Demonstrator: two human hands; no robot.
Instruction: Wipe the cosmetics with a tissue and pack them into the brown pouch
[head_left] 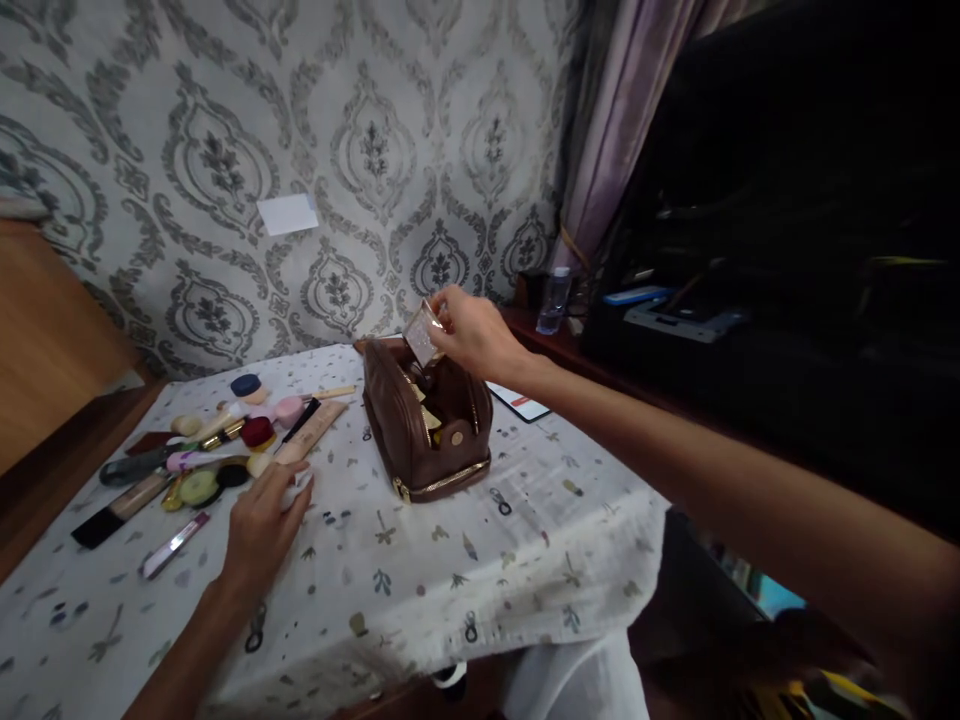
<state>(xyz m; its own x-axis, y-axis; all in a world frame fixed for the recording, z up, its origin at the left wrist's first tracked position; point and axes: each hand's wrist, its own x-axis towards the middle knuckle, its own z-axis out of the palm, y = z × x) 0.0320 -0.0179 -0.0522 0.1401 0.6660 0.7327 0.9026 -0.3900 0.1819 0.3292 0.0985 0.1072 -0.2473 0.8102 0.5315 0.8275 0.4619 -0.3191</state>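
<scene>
A brown cosmetic bag [394, 425] with gold zippers stands unzipped on the table, and several items show inside it. Above its far opening, my right hand [476, 330] is closed on a small, square, glittery case [423, 335], held tilted by its upper edge. My left hand [266, 520] rests on the cloth at the near side of a pile of makeup. Between its thumb and fingers is a small white thing [298, 490], too unclear to name. A beige tube [319, 428] lies just beyond those fingertips.
Left of the bag lie a red-lidded jar [258, 433], a pink jar [289, 411], a blue-lidded jar [246, 386], a pinkish tube [174, 545] and several brushes. Behind the bag lies a tablet-like device [521, 402]. A water bottle [554, 302] stands back right.
</scene>
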